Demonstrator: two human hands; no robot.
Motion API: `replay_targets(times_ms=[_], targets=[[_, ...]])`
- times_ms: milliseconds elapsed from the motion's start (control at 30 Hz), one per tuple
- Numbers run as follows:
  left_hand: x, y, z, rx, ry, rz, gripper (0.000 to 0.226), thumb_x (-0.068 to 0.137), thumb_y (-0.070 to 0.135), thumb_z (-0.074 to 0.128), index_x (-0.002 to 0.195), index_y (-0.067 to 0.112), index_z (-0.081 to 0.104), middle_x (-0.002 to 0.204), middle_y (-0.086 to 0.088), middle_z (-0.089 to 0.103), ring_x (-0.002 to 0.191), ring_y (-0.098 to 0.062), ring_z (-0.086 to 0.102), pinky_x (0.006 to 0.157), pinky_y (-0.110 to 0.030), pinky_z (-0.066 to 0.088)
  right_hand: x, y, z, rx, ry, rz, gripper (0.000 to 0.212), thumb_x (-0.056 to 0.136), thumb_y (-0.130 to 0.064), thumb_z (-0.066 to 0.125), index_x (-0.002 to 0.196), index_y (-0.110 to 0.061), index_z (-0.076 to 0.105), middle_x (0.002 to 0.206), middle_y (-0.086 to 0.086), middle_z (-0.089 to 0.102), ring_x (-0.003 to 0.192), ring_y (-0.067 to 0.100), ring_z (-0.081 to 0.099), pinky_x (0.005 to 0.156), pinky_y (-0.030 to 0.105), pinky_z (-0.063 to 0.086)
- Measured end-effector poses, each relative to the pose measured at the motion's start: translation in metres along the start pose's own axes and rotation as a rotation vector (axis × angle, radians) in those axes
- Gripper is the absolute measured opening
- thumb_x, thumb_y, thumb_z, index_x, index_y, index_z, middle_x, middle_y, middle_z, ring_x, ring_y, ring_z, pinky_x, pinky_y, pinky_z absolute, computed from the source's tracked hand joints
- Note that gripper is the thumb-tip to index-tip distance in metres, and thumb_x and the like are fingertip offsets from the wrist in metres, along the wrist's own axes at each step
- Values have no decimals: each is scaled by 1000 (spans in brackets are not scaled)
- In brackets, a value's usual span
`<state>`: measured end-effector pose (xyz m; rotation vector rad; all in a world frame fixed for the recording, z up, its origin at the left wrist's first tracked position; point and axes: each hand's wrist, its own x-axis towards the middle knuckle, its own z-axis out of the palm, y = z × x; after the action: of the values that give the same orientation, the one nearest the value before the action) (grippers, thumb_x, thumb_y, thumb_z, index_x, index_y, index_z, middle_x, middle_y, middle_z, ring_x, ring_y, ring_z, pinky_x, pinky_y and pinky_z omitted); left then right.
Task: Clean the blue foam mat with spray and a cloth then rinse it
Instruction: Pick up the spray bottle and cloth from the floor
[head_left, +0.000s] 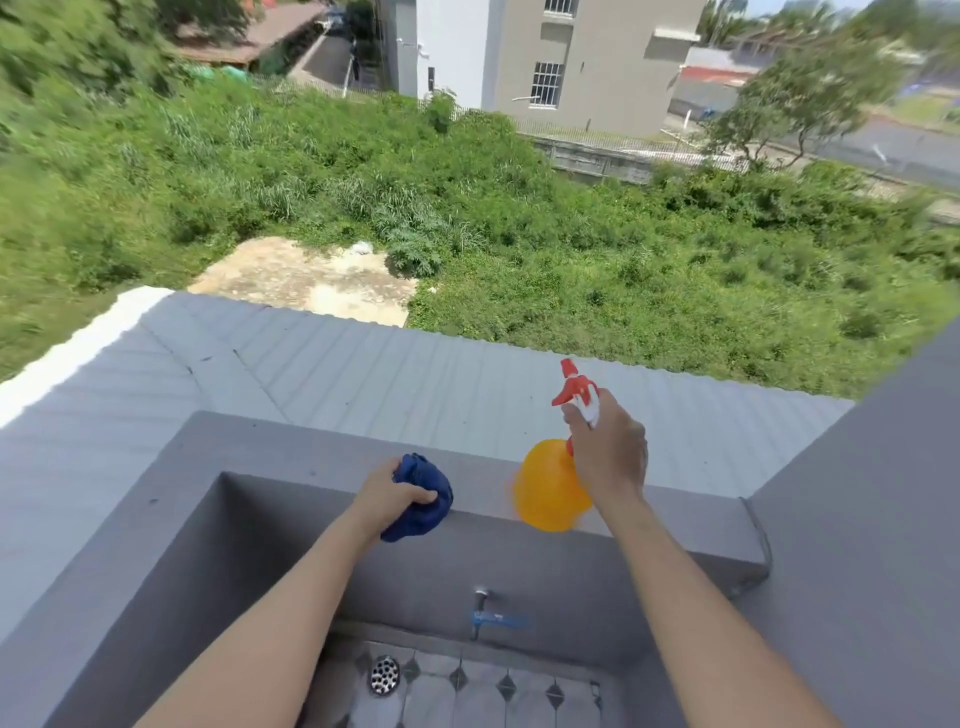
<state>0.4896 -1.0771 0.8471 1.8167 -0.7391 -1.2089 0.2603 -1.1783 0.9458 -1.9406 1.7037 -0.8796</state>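
Note:
My left hand (387, 493) grips a bunched dark blue cloth (423, 499) at the top of the grey ledge. My right hand (610, 457) holds a spray bottle by its neck; the bottle has a round orange body (545, 488) and a red and white trigger head (576, 387). The bottle sits at or just above the ledge, slightly blurred. No blue foam mat is in view.
A grey parapet wall (311, 447) surrounds a tiled wash area with a round metal drain (384, 674) and a tap with a blue handle (491, 616). A corrugated roof (363, 364) lies beyond, then overgrown ground. A grey wall (872, 493) rises at right.

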Motion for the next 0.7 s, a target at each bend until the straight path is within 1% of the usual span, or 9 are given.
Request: replay_targets(times_ms=[100, 167, 233, 333, 433, 500, 567, 633, 700], targets=[[11, 26, 47, 161, -96, 87, 25, 75, 8, 72, 81, 9, 47, 78, -5, 55, 74, -19, 53, 65, -29, 43, 19, 23, -12, 78, 10, 58, 24, 93, -37, 58, 87, -14, 60, 63, -3, 56, 70, 27, 55, 54, 32, 34], [16, 37, 66, 180, -210, 109, 27, 75, 15, 73, 81, 9, 47, 78, -5, 55, 74, -17, 53, 67, -28, 43, 23, 31, -16, 127, 13, 85, 29, 94, -37, 58, 80, -11, 58, 64, -11, 59, 69, 21, 55, 52, 28, 32], [20, 43, 82, 169, -289, 121, 37, 70, 25, 74, 86, 2, 50, 81, -8, 58, 76, -18, 56, 71, -32, 45, 27, 39, -23, 142, 10, 89, 31, 95, -37, 56, 81, -9, 54, 70, -13, 65, 69, 15, 56, 55, 27, 35], [32, 43, 98, 176, -251, 147, 37, 66, 32, 73, 77, 7, 48, 73, -7, 52, 68, -17, 50, 66, -34, 40, 31, 52, -31, 138, 10, 89, 31, 94, -38, 56, 82, -10, 60, 68, -15, 68, 70, 10, 62, 58, 27, 42], [44, 43, 112, 182, -315, 134, 28, 75, 29, 69, 73, 14, 45, 70, -6, 50, 67, -17, 48, 65, -32, 38, 31, 59, -33, 134, 18, 101, 31, 94, -38, 56, 81, -12, 61, 68, -16, 68, 66, 0, 60, 56, 25, 40], [51, 48, 125, 143, -379, 142, 23, 84, 25, 65, 78, 11, 48, 73, -6, 54, 70, -17, 52, 67, -29, 40, 31, 66, -34, 133, 29, 104, 32, 94, -40, 55, 81, -11, 61, 68, -17, 68, 64, 0, 60, 55, 25, 41], [58, 54, 133, 79, -398, 130, 25, 89, 27, 62, 90, 3, 54, 81, -10, 62, 76, -17, 59, 69, -28, 46, 32, 72, -36, 122, 39, 102, 33, 95, -41, 55, 81, -11, 62, 66, -19, 67, 63, 0, 60, 55, 22, 42], [70, 51, 133, 87, -356, 123, 28, 91, 30, 62, 102, 4, 59, 94, -14, 68, 86, -23, 65, 76, -32, 51, 32, 77, -37, 113, 41, 95, 32, 95, -42, 54, 81, -15, 63, 65, -20, 66, 63, -2, 60, 54, 18, 41], [88, 38, 124, 259, -241, 153, 28, 92, 31, 59, 105, 7, 59, 96, -14, 67, 93, -30, 64, 81, -38, 51, 34, 81, -38, 122, 45, 88, 29, 95, -43, 54, 83, -18, 64, 66, -20, 66, 69, -6, 61, 54, 16, 39]])
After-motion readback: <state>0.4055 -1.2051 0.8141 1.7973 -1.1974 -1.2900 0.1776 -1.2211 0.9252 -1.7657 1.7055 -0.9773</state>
